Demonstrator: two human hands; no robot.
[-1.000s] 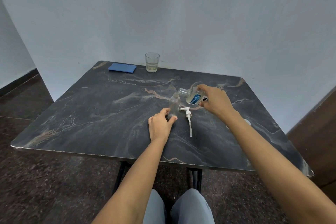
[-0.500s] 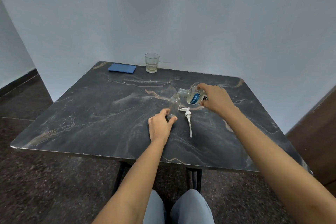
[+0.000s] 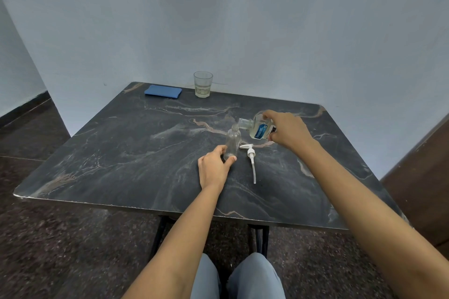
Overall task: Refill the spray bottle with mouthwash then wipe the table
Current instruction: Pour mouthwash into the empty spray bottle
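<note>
A small clear spray bottle [image 3: 232, 139] stands upright and uncapped near the middle of the dark marble table [image 3: 116, 148]. My left hand [image 3: 213, 168] holds its base between thumb and fingers. My right hand [image 3: 289, 132] grips a clear mouthwash bottle [image 3: 258, 128] with a blue label, tipped on its side with its open neck just above and right of the spray bottle's mouth. The white spray pump [image 3: 251, 159] with its long tube lies flat on the table right of the spray bottle. A folded blue cloth [image 3: 163, 91] lies at the far left corner.
A drinking glass [image 3: 203, 84] with a little pale liquid stands at the table's far edge by the wall. Walls close the table in behind and on the left. My knees sit under the near edge.
My right hand has tipped the mouthwash bottle a little further and brought its neck closer to the spray bottle's mouth. My left hand has stayed on the spray bottle.
</note>
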